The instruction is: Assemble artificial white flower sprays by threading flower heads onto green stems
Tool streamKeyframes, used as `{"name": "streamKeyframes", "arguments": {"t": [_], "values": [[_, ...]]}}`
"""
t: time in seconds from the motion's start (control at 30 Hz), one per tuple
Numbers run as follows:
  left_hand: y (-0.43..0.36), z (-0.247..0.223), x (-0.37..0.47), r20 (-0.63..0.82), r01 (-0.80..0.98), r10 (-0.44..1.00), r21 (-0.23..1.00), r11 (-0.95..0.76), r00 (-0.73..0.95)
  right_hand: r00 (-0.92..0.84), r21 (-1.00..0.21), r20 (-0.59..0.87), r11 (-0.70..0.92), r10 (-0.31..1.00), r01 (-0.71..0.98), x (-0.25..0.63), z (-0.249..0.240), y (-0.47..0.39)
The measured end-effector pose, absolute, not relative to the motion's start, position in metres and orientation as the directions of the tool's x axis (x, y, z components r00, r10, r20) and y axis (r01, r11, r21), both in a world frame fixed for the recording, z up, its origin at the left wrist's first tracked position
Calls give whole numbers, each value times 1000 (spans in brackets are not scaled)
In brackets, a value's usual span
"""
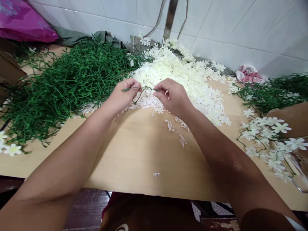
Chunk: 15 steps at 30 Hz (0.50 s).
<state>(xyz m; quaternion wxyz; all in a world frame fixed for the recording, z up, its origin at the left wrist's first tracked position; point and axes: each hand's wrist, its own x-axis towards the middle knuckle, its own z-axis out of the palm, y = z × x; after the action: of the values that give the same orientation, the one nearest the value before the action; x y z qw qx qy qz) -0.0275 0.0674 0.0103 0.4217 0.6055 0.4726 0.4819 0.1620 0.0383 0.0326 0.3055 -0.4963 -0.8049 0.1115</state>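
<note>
Between my two hands stretches a thin green artificial flower stem (146,87) with short side branches. My left hand (125,93) pinches one end of it. At the other end, the thumb and fingers of my right hand (172,93) are closed on the stem. Just below lies a heap of small white stamen-like pieces (148,101). Behind my right hand rises a big pile of white artificial flowers (173,67). A large tangle of green stems (72,70) spreads to the left of my left hand.
Assembled white flowers on stems (269,138) lie at the right, near a cardboard box (288,118). More green stems (284,89) and a red-and-white cloth (249,73) are farther back. A magenta bag (26,24) sits at the back left. A tiled wall (228,29) bounds the table (134,154).
</note>
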Motion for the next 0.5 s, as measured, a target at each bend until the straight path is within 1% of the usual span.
{"name": "streamKeyframes", "arguments": {"t": [0.07, 0.13, 0.2, 0.23, 0.27, 0.3, 0.33, 0.43, 0.5], "values": [[66, 16, -37, 344, 343, 939, 881, -327, 11, -296, -502, 364, 454, 883, 736, 162, 29, 39], [62, 23, -46, 503, 538, 864, 734, -415, -20, -331, -485, 291, 437, 898, 758, 162, 25, 36], [57, 30, -54, 606, 699, 796, 570, -431, -4, -408, -414, 178, 444, 896, 795, 164, 21, 30], [55, 32, -56, 634, 747, 773, 511, -424, 5, -445, -370, 124, 458, 887, 808, 165, 18, 26], [54, 33, -58, 647, 770, 763, 485, -415, 4, -474, -329, 83, 473, 877, 817, 165, 15, 22], [55, 33, -59, 643, 767, 766, 496, -408, -9, -493, -297, 57, 487, 868, 822, 165, 12, 19], [57, 31, -59, 629, 741, 777, 536, -404, -31, -504, -272, 50, 497, 862, 824, 165, 8, 16], [66, 23, -59, 527, 557, 842, 736, -385, -115, -521, -214, 53, 519, 852, 827, 160, -4, 15], [72, 20, -57, 436, 442, 888, 832, -336, -144, -542, -180, 87, 548, 836, 817, 157, -10, 19]]}}
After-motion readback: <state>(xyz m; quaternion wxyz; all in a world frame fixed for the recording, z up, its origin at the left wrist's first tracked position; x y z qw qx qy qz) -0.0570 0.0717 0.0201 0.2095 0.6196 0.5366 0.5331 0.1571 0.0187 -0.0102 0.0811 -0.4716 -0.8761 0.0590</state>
